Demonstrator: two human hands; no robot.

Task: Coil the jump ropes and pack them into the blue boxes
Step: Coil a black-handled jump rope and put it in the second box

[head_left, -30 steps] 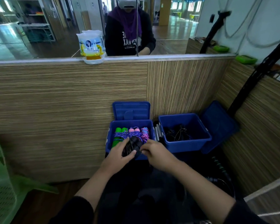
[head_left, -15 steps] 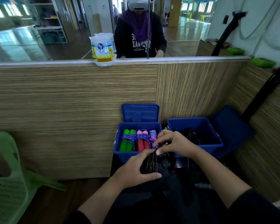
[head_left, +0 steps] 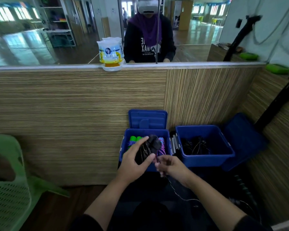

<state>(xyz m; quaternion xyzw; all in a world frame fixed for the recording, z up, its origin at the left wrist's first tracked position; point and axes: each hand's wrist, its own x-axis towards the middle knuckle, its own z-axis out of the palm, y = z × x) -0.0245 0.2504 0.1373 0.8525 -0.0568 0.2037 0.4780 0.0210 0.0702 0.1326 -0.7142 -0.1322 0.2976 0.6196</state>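
Two open blue boxes stand against the wood-panelled wall. The left box (head_left: pixel 123 152) holds coiled ropes with green handles (head_left: pixel 134 138) and a purple-pink rope (head_left: pixel 162 145). The right box (head_left: pixel 207 160) holds dark ropes (head_left: pixel 194 145). My left hand (head_left: pixel 133 161) grips a black jump rope bundle (head_left: pixel 148 148) over the left box, handles up. My right hand (head_left: pixel 171 167) pinches that rope's thin cord (head_left: pixel 175 191), which trails down toward the floor.
A green plastic chair (head_left: pixel 8 180) stands at the left. Each box has its lid (head_left: pixel 148 119) tilted back. A mirror above the wall shows a person in a headset. A plastic bag (head_left: pixel 111 52) sits on the ledge. Black poles (head_left: pixel 277 104) lean at the right.
My left hand has lifted the black bundle up over the left box. My right hand has dropped from beside the right box to below the bundle, pulling the cord.
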